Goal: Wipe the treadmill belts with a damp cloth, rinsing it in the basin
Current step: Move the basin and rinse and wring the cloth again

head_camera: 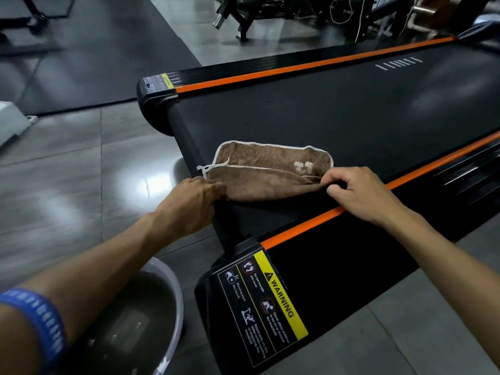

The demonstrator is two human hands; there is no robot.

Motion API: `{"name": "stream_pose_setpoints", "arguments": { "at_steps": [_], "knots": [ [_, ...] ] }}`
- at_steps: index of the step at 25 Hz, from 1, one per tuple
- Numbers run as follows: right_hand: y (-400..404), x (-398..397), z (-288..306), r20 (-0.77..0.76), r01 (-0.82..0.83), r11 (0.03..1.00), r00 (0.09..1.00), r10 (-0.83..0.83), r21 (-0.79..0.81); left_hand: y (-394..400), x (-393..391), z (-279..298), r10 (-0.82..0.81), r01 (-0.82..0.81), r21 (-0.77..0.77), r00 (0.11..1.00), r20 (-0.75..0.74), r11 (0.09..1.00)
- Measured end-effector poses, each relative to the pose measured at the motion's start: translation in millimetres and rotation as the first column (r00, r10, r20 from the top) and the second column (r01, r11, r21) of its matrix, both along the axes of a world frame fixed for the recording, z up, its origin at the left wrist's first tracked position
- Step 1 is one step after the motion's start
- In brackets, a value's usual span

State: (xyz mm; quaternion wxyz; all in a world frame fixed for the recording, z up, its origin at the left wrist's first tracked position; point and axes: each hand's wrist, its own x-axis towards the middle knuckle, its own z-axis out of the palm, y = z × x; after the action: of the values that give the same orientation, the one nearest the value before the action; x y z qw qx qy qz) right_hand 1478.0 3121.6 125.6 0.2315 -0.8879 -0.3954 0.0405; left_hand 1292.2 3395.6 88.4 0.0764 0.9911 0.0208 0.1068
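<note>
A brown cloth (266,169) with a white hem lies folded lengthwise on the black treadmill belt (338,112), close to its rear roller. My left hand (193,201) grips the cloth's near left corner at the belt's end. My right hand (357,192) pinches the near right corner, next to the orange side stripe (305,226). A grey basin (169,288) holding murky water stands on the floor under my left forearm.
The treadmill's near side rail carries a yellow warning label (266,307). A second orange stripe (297,67) runs along the far rail. Grey floor tiles (81,171) lie to the left, a dark rubber mat (108,55) beyond, and gym equipment (270,14) stands at the back.
</note>
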Motion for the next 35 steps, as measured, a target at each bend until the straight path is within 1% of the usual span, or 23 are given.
{"name": "stream_pose_setpoints", "arguments": {
  "at_steps": [3, 4, 5, 7, 9, 12, 13, 15, 17, 18, 19, 20, 22, 23, 24, 25, 26, 29, 30, 31, 32, 33, 35],
  "knots": [
    [-2.2, -2.1, 0.2, -0.009, -0.026, 1.000, 1.000, 0.026, 0.007, 3.1, -3.7, 2.9, -0.025, 0.020, 0.111, 0.999, 0.040, 0.994],
    [-3.0, -2.7, 0.6, -0.013, -0.033, 0.999, 0.999, 0.033, 0.018, 1.6, -4.7, 5.9, -0.015, 0.008, 0.121, 0.999, 0.051, 0.993],
    [-5.7, -3.5, 1.6, -0.026, -0.031, 0.999, 0.999, 0.032, 0.038, -2.0, -5.8, 11.4, 0.003, -0.008, 0.077, 0.998, 0.063, 0.997],
    [-11.5, -3.2, 4.3, -0.078, -0.013, 0.995, 0.997, 0.021, 0.100, -5.4, -7.6, 23.0, 0.079, -0.063, -0.155, 0.992, 0.099, 0.986],
    [-14.0, 1.1, 8.0, -0.135, 0.022, 0.982, 0.991, 0.003, 0.187, -1.2, -4.4, 35.0, 0.158, -0.110, -0.393, 0.983, 0.093, 0.913],
    [-0.5, 20.7, 13.4, -0.149, 0.098, 0.959, 0.987, -0.060, 0.265, 16.6, 14.3, 45.3, 0.230, -0.151, -0.605, 0.972, 0.054, 0.782],
    [7.1, 29.4, 14.8, -0.144, 0.124, 0.956, 0.986, -0.088, 0.267, 21.7, 24.2, 46.4, 0.252, -0.162, -0.610, 0.965, 0.065, 0.776],
    [22.0, 46.0, 15.5, -0.100, 0.196, 0.962, 0.979, -0.179, 0.193, 29.6, 42.6, 44.2, 0.319, -0.241, -0.499, 0.945, 0.076, 0.832],
    [36.9, 51.7, 12.4, 0.112, 0.252, 0.967, 0.962, -0.248, -0.022, 30.2, 52.0, 38.5, 0.445, -0.411, -0.319, 0.895, 0.040, 0.854],
    [45.1, 50.2, 10.0, 0.190, 0.231, 0.969, 0.959, -0.211, -0.085, 27.5, 53.7, 33.0, 0.450, -0.428, -0.265, 0.893, 0.026, 0.864],
    [54.2, 45.9, 8.6, 0.209, 0.161, 0.979, 0.969, -0.133, -0.123, 20.4, 51.3, 28.2, 0.391, -0.375, -0.211, 0.919, 0.040, 0.903],
    [64.3, 38.9, 7.3, 0.175, 0.053, 0.986, 0.984, -0.025, -0.159, 11.6, 46.0, 22.6, 0.285, -0.273, -0.159, 0.957, 0.057, 0.949],
    [77.6, 28.7, 5.9, -0.002, -0.138, 0.949, 0.990, 0.144, -0.284, -4.8, 37.6, 9.4, 0.067, -0.064, -0.079, 0.997, 0.030, 0.995],
    [78.7, 26.4, 4.4, -0.104, -0.195, 0.925, 0.980, 0.170, -0.325, -11.1, 35.4, 5.0, 0.022, -0.023, -0.087, 1.000, -0.008, 0.996],
    [75.5, 25.6, 2.6, -0.155, -0.235, 0.911, 0.969, 0.192, -0.339, -14.3, 34.7, 2.0, 0.007, -0.008, -0.108, 1.000, -0.010, 0.994],
    [69.4, 25.2, 1.9, -0.147, -0.259, 0.904, 0.964, 0.221, -0.340, -14.6, 34.4, 0.4, 0.004, -0.003, -0.129, 1.000, 0.006, 0.992],
    [61.4, 26.3, 0.7, -0.084, -0.262, 0.896, 0.965, 0.249, -0.357, -12.4, 34.7, -1.5, 0.001, 0.004, -0.137, 0.999, 0.034, 0.991],
    [37.4, 30.4, -7.3, 0.220, -0.113, 0.883, 0.947, 0.234, -0.455, -8.3, 33.9, -3.8, 0.005, 0.006, -0.145, 0.997, 0.076, 0.989],
    [33.6, 30.1, -9.8, 0.304, -0.082, 0.904, 0.926, 0.225, -0.420, -8.1, 34.1, -4.9, 0.011, -0.001, -0.154, 0.998, 0.064, 0.988],
    [32.5, 29.4, -10.8, 0.352, -0.078, 0.939, 0.914, 0.201, -0.334, -9.9, 34.4, -4.3, 0.033, -0.028, -0.152, 0.999, 0.031, 0.988],
    [34.3, 26.4, -7.2, 0.334, -0.071, 0.978, 0.933, 0.135, -0.195, -10.2, 35.0, -3.8, 0.058, -0.057, -0.143, 0.998, 0.003, 0.988],
    [37.6, 23.0, 0.3, 0.236, -0.036, 0.999, 0.971, 0.041, -0.023, -10.8, 34.2, -1.6, 0.105, -0.109, -0.127, 0.994, -0.038, 0.986],
    [46.0, 19.2, 19.0, -0.102, 0.085, 0.953, 0.993, -0.058, 0.290, -7.3, 30.7, 0.4, 0.205, -0.211, -0.116, 0.977, -0.067, 0.971]
  ]
}}
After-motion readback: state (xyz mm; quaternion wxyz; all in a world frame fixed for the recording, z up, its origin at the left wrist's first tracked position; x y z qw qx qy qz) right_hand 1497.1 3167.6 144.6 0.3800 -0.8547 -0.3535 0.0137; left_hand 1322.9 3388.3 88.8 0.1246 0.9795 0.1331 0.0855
